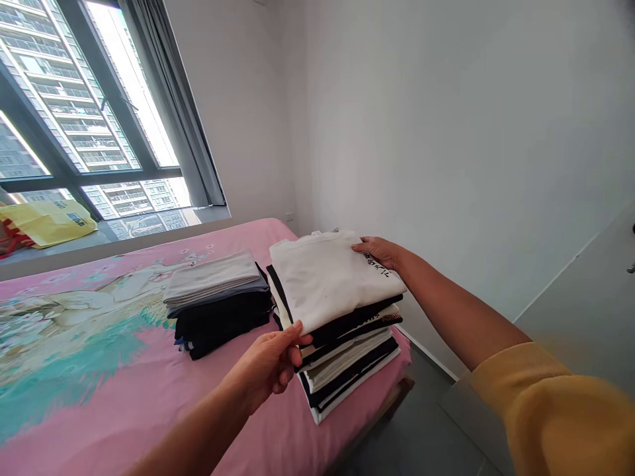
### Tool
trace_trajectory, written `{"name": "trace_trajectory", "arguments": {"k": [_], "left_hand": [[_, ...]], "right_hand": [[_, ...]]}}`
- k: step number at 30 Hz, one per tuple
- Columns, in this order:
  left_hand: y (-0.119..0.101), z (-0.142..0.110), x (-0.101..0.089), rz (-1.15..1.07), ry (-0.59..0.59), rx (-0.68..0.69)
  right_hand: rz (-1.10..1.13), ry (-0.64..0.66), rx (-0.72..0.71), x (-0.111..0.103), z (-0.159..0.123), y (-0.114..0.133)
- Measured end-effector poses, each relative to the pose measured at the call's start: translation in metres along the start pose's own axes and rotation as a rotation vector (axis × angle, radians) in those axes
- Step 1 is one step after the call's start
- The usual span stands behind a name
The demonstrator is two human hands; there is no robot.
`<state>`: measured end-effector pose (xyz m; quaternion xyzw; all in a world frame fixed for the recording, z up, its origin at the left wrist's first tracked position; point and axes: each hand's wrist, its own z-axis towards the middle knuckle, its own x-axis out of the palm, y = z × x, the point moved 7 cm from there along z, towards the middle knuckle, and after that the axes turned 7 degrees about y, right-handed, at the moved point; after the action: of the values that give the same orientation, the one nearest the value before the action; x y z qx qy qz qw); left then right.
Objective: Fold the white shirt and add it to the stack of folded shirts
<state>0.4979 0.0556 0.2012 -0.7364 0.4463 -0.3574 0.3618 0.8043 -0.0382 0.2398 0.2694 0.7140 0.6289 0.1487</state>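
A white folded shirt with dark lettering near its right edge lies on top of a tall stack of folded clothes in black, white and cream layers. My left hand pinches the shirt's near left corner between thumb and fingers. At the far right edge, my right hand grips the same shirt, its thumb on the cloth and its other fingers partly hidden. To the left stands a lower pile of folded clothes, light grey on top with blue-grey and black below.
Both stacks stand on a bed with a pink floral sheet, the taller one near its right edge. Beyond that edge is grey floor beside a white wall. A yellow bag lies on the windowsill, next to a grey curtain.
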Motion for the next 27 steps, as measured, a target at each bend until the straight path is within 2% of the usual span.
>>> {"name": "trace_trajectory", "arguments": {"k": [3, 5, 10, 15, 20, 23, 27], "left_hand": [[-0.012, -0.002, 0.001, -0.033, -0.063, 0.162], [-0.02, -0.003, 0.003, -0.096, -0.074, 0.219], [-0.031, 0.003, 0.007, -0.382, 0.019, 0.081], [-0.063, 0.03, -0.01, -0.543, 0.05, 0.181], [-0.092, 0.065, -0.021, -0.475, -0.022, 0.211], [-0.113, 0.071, -0.014, -0.391, -0.027, 0.242], [-0.145, 0.06, -0.01, -0.377, -0.024, 0.446]], "right_hand": [[-0.002, 0.003, -0.007, 0.0, 0.0, 0.0], [-0.003, -0.003, -0.013, 0.0, 0.0, 0.002], [0.059, -0.013, -0.015, 0.0, 0.001, 0.004], [0.143, -0.102, 0.097, -0.006, 0.007, -0.002], [0.133, -0.072, 0.141, -0.002, 0.013, -0.002], [0.102, -0.049, 0.033, 0.003, 0.014, 0.017], [0.082, -0.028, -0.21, 0.009, 0.016, 0.057]]}}
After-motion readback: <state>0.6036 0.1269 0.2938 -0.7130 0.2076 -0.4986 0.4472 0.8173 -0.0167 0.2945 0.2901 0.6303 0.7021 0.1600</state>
